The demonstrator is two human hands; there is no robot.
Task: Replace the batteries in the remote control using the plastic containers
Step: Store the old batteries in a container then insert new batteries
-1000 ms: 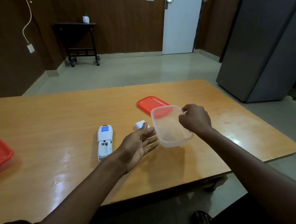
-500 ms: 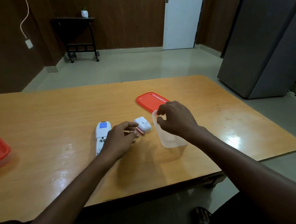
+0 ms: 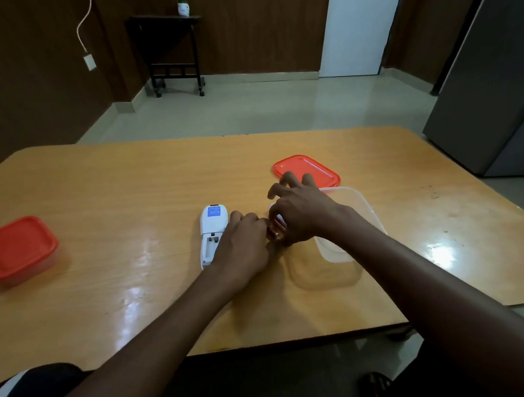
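Batteries (image 3: 276,232) pinched between left hand (image 3: 242,246) and right hand (image 3: 305,215), both grips curled round them. Remote (image 3: 211,233) lying open-backed just left of grip on worktop (image 3: 130,192). Clear container (image 3: 354,223) just right; red lid (image 3: 306,169) beyond.

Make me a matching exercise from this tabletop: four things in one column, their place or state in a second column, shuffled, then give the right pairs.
Things:
1. remote control
2. loose red lid
3. clear container
4. lidded container

Places or states:
A. far left on the table
B. battery bay open, beside the left hand
C. open, under the right wrist
D. flat on the table beyond the right hand

Pairs: 1-B, 2-D, 3-C, 4-A
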